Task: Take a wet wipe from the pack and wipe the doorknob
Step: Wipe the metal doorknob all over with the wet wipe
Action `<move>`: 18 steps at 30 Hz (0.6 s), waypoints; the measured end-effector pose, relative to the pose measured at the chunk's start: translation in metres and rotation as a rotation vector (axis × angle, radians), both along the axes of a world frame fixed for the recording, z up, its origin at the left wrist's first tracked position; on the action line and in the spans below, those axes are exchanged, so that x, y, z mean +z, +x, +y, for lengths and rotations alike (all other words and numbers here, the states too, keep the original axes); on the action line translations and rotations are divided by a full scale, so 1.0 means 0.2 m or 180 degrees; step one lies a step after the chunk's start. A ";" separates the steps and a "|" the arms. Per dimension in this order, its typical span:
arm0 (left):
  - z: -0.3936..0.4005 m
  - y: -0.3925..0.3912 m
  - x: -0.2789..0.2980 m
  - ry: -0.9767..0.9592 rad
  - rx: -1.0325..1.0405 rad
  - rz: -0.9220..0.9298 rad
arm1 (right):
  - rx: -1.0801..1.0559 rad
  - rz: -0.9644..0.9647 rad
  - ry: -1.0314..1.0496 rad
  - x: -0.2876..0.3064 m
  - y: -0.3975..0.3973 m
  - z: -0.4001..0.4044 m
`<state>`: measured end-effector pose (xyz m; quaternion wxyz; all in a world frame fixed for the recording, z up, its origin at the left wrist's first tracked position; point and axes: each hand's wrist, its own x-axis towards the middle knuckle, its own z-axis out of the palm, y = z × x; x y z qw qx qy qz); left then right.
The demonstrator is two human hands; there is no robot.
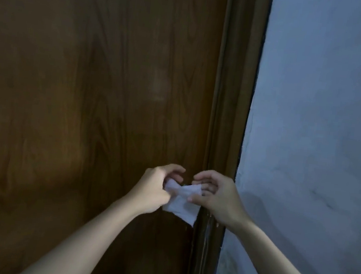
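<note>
A white wet wipe [181, 201] is stretched between my two hands, close to the right edge of a brown wooden door [91, 81]. My left hand [154, 189] pinches the wipe's left end. My right hand [215, 196] pinches its right end with thumb and fingers. The wipe's lower part hangs down loose. The doorknob is hidden behind the wipe and my hands; only a dark sliver shows between them. The wipe pack is not in view.
A dark brown door frame [226, 119] runs down right of the door. Beyond it stands a pale blue-grey wall [322, 130]. The light is dim.
</note>
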<state>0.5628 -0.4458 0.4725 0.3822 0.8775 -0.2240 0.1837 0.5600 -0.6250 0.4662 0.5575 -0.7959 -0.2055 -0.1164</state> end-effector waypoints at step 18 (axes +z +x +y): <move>-0.09 0.40 -0.03 -0.0908 -0.0429 -0.0042 | 0.0990 0.0427 0.0305 -0.08 0.42 -0.06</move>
